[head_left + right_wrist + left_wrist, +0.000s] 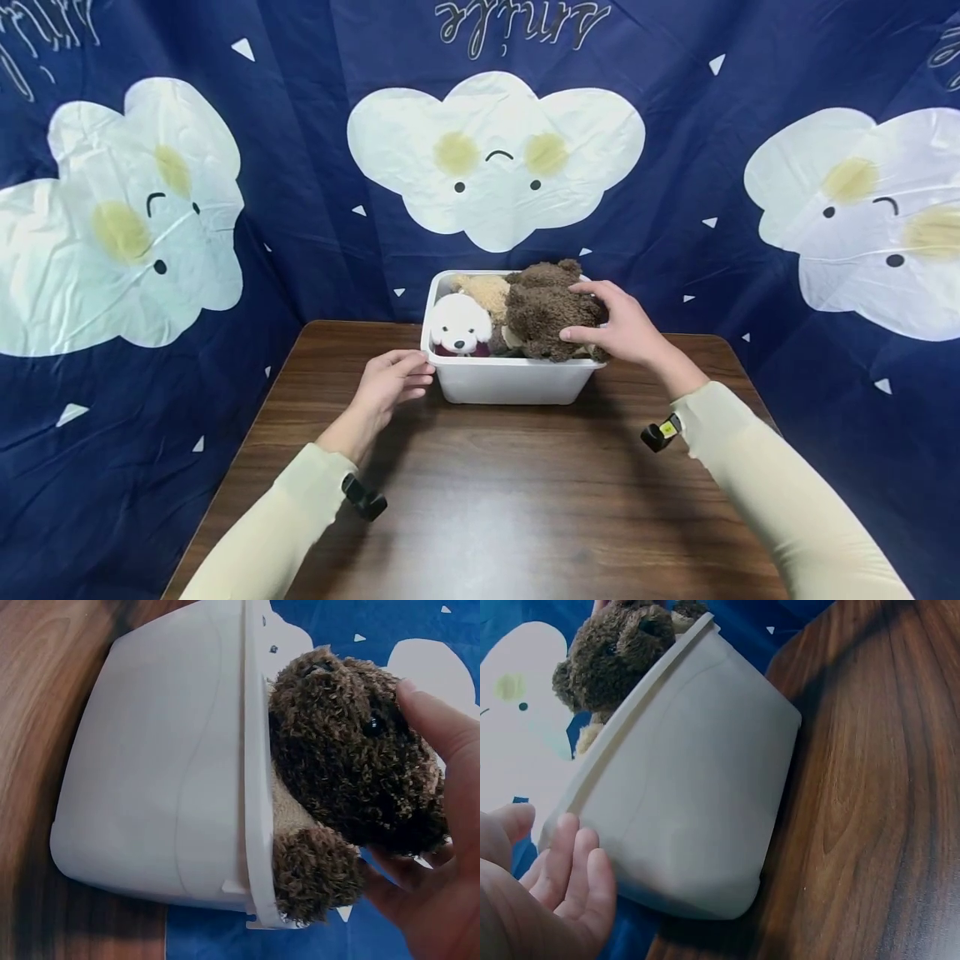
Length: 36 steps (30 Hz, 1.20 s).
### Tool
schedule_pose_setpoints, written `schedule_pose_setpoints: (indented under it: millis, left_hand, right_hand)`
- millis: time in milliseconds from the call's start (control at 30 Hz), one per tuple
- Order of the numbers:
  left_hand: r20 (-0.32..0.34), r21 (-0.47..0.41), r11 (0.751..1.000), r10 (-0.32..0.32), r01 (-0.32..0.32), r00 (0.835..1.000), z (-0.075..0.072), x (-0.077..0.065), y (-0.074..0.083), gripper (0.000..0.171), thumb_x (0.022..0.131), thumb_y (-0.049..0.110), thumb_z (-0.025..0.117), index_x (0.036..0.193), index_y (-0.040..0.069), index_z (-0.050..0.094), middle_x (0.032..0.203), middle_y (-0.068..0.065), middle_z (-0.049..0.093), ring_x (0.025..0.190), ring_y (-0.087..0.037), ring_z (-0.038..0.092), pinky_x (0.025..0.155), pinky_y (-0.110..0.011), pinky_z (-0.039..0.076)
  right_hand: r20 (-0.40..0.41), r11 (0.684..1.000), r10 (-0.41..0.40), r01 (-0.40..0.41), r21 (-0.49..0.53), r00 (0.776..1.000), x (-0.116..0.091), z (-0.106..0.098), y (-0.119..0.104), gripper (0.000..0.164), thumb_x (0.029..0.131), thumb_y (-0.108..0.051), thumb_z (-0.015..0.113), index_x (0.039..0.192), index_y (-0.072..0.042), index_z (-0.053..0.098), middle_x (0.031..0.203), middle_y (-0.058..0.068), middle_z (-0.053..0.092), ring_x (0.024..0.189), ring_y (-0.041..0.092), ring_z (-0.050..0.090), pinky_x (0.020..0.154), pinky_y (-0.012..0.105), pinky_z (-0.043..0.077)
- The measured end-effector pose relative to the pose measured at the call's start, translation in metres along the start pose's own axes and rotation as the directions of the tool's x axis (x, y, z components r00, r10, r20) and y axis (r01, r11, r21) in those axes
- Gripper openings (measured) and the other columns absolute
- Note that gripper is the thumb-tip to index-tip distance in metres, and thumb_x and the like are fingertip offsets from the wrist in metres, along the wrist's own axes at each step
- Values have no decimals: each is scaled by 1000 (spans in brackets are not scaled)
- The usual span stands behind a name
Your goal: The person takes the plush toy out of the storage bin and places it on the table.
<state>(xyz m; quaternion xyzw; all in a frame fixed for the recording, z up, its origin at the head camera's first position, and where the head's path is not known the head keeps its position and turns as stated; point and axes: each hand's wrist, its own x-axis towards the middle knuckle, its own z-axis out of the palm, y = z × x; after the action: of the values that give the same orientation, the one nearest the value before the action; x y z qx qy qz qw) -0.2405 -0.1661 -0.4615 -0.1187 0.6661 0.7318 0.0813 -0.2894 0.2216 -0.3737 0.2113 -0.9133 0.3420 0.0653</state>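
Blue cloth (300,208) backs the brown bear (547,321) lying inside the right grip (628,327).

Light falls bright and fairly even around me, seemingly from above, laying a milky glare on the near part of the desk (480,517) and soft shadows beside the white box (517,385) and the sleeves (787,492). The wrist views look dimmer, cooler, slightly soft; the brown plush toy (337,742) sinks nearly black in places. The head view stretches toward its edges.
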Motion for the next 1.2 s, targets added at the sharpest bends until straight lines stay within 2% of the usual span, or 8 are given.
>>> schedule_pose_setpoints:
  millis: [233, 367, 500, 667, 733, 967, 1100, 1200]
  left_hand:
    - [-7, 3, 999, -49, 49, 999, 1, 7, 1, 29, 95, 19, 72, 119, 4, 66, 82, 4, 77, 71, -8, 70, 57, -21, 56]
    - [-19, 11, 998, -56, 56, 998, -1, 8, 2, 24, 94, 16, 71, 114, 3, 68, 79, 3, 76, 67, -7, 67, 56, -20, 54]
    - [-22, 22, 998, -56, 56, 998, -1, 8, 4, 22, 93, 14, 70, 111, 3, 70, 77, 3, 76, 66, -6, 66, 55, -20, 53]
    - [-22, 37, 999, -31, 32, 999, 1, 7, 5, 27, 93, 14, 70, 116, 1, 69, 78, 3, 76, 66, -6, 67, 54, -19, 54]
    - [-28, 32, 999, -21, 22, 999, 3, 8, 4, 27, 92, 14, 71, 116, 1, 69, 77, 3, 76, 66, -7, 67, 53, -19, 53]
    - [-63, 17, 1000, -14, 15, 998, 7, 6, 3, 27, 91, 15, 73, 115, 2, 69, 74, 6, 75, 64, -6, 66, 51, -19, 51]
    - [-67, 3, 1000, -14, 14, 998, 6, 6, 2, 29, 91, 15, 74, 116, 1, 69, 75, 5, 76, 67, -7, 70, 53, -20, 54]
    - [-69, -2, 1000, -14, 14, 998, 6, 6, 2, 29, 91, 16, 75, 116, 2, 69, 76, 4, 76, 69, -8, 71, 54, -21, 55]
  right_hand:
    - [50, 999, 40, -40, 4, 998, 7, 5, 3, 79, 77, -54, 86, 144, -26, 55, 159, 11, 45, 147, 32, 41, 115, 56, 37]
    - [59, 1000, 30, -30, -4, 998, 11, 10, -2, 82, 75, -53, 88, 145, -26, 54, 154, 9, 51, 140, 32, 49, 110, 55, 42]
    - [19, 1000, 22, -22, 14, 1000, 12, 15, -4, 73, 77, -44, 88, 142, -24, 58, 147, 9, 58, 127, 31, 58, 104, 53, 47]
    - [-54, 996, 48, -44, 82, 997, 8, 14, -1, 62, 79, -32, 87, 136, -24, 63, 150, 11, 55, 118, 31, 62, 105, 53, 46]
    - [-75, 991, 62, -52, 119, 995, 6, 11, 0, 59, 80, -28, 87, 135, -24, 65, 150, 9, 56, 118, 30, 62, 106, 53, 45]
    - [-119, 979, 66, -41, 199, 991, 1, -3, -9, 55, 81, -20, 86, 133, -20, 67, 147, 8, 59, 143, 28, 47, 114, 56, 38]
    - [-146, 977, 63, -31, 209, 987, 0, -11, -18, 56, 80, -21, 88, 133, -20, 67, 144, 7, 61, 141, 27, 49, 113, 54, 40]
    - [-167, 979, 48, -13, 205, 985, -1, -16, -25, 56, 80, -20, 88, 132, -23, 68, 142, 3, 63, 134, 20, 54, 109, 45, 44]
